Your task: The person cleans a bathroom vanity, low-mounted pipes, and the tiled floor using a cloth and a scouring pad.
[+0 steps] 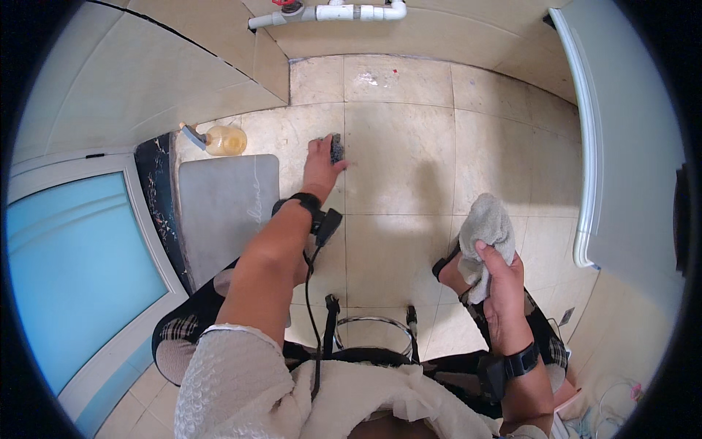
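Note:
My left hand (321,171) reaches forward to the beige tiled floor (399,159) and is shut on a dark grey scouring pad (337,148). The pad lies against the tiles by a grout line, partly covered by my fingers. In my right hand (503,288) is a bunched grey cloth (487,222), held above my right foot with the thumb on top. Left of my left hand, a spray bottle (226,140) with amber colouring lies on its side. A grey doormat (225,203) bearing script lies just below that bottle, partly hidden by my left arm.
A white pipe (351,12) with a red valve handle runs along the far wall. Another white pipe (578,137) runs down the right wall. On the left stands a door with a blue panel (88,241). Between my legs is a chrome ring (373,319). A cable hangs from my left wrist.

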{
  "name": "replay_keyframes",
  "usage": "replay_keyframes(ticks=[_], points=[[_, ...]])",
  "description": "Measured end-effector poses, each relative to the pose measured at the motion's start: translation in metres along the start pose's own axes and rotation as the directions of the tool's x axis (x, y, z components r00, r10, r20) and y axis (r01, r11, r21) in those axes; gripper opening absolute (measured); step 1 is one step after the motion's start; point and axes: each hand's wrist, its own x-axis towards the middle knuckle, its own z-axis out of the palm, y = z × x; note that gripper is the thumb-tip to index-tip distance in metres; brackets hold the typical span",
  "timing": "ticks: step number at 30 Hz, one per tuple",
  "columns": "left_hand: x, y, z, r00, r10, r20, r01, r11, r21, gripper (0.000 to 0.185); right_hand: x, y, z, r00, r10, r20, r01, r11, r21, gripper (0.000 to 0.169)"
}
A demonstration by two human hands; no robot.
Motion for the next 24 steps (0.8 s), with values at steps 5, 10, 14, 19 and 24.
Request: replay_keyframes(ticks=[5,10,14,19,24], points=[[0.010,0.005,0.029,0.993,-0.117,0.016,0.116,0.993,0.034,0.048,0.062,0.019,0.030,1.000,0.025,-0.003,-0.025,0.989,0.144,0.031],[0.024,-0.046,0.022,0.970,-0.002,-0.245,-0.008,0.999,-0.039,0.035,0.182,0.063,0.013,0.961,-0.246,-0.125,0.211,0.947,-0.242,0.029],[0.044,-0.110,-0.004,0.786,-0.284,-0.550,0.297,0.953,-0.069,0.028,0.265,0.081,-0.041,0.859,-0.436,-0.269,0.344,0.880,-0.327,0.027],[0.089,-0.067,0.052,0.916,-0.085,-0.392,0.078,0.996,-0.035,0.034,0.330,0.103,-0.086,0.749,-0.639,-0.173,0.304,0.563,-0.768,0.050],[0.128,-0.010,0.053,0.973,0.225,-0.044,-0.229,0.966,-0.124,0.035,0.314,0.099,-0.043,0.686,-0.704,-0.183,0.129,0.365,-0.922,0.067]])
